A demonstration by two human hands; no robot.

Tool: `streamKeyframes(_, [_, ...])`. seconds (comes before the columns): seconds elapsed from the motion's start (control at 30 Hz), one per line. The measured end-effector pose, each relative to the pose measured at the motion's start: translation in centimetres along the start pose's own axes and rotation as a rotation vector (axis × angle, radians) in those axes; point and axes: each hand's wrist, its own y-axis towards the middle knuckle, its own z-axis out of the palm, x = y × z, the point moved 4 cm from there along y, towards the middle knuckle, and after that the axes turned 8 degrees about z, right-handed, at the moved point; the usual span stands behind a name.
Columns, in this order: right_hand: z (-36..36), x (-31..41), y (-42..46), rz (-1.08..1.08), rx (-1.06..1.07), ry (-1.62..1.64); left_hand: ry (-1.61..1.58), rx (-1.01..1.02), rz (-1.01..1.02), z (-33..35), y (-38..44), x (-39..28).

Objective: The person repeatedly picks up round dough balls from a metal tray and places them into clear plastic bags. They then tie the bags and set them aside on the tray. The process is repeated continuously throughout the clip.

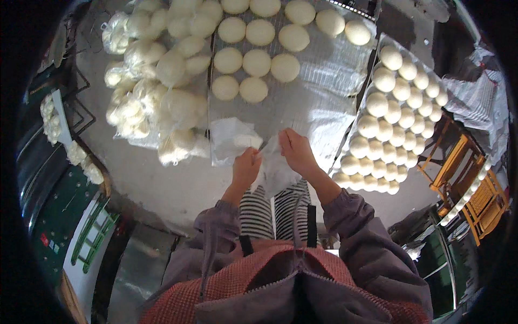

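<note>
My left hand and my right hand pinch a thin clear plastic bag between them, above my lap. Just beyond my left hand, a pile of flat plastic bags lies on the near edge of a board. Rows of round, pale buns or dough pieces rest on that board. To the left are many pale round pieces in clear bags, heaped together. Whether the bag in my hands is open at its mouth cannot be told.
At the right, a second board holds several rows of round pale pieces. Beyond it stand a wooden chair and a striped plastic sack. A green rack and more bagged pieces are at the far left.
</note>
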Motion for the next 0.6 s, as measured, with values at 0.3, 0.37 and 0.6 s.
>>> streamKeyframes(0.3, [-16.7,2.1,15.5,-0.302,-0.711,-0.788,0.295,-0.173,0.023,2.2,3.4,0.8])
streamKeyframes(0.37, [-18.8,4.7,19.2,-0.468,-0.992,-0.875,0.276,-0.143,0.030,2.0,4.6,-0.3])
streamKeyframes(0.6, [-19.2,3.8,26.7,-0.214,-1.040,-0.713,0.119,-0.171,0.124,2.4,6.9,0.3])
